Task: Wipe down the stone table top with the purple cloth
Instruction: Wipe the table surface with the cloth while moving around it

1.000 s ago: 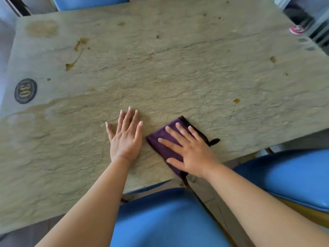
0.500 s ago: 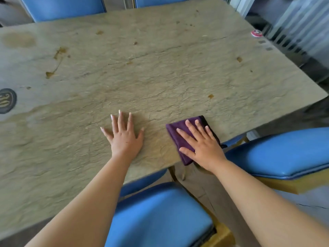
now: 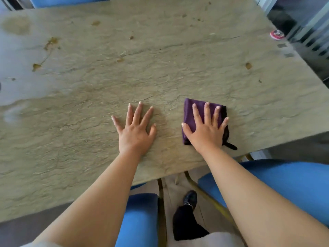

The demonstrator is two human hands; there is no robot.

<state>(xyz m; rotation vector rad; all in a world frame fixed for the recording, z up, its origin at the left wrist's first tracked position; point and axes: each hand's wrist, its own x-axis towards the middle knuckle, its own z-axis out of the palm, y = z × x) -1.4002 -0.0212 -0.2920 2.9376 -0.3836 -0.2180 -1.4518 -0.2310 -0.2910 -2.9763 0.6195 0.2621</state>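
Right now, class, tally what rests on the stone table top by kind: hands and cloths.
Bare hands: 2, left hand flat on the stone table top, right hand pressing the cloth
Folded purple cloth: 1
Total: 3

Both forearms are bare from wrist to elbow, with no watch or rings showing. The fingernails (image 3: 140,102) are long and pale. Below the stone table top's (image 3: 160,72) near edge, a black trouser leg (image 3: 185,225) ends in a glossy black shoe (image 3: 190,197).
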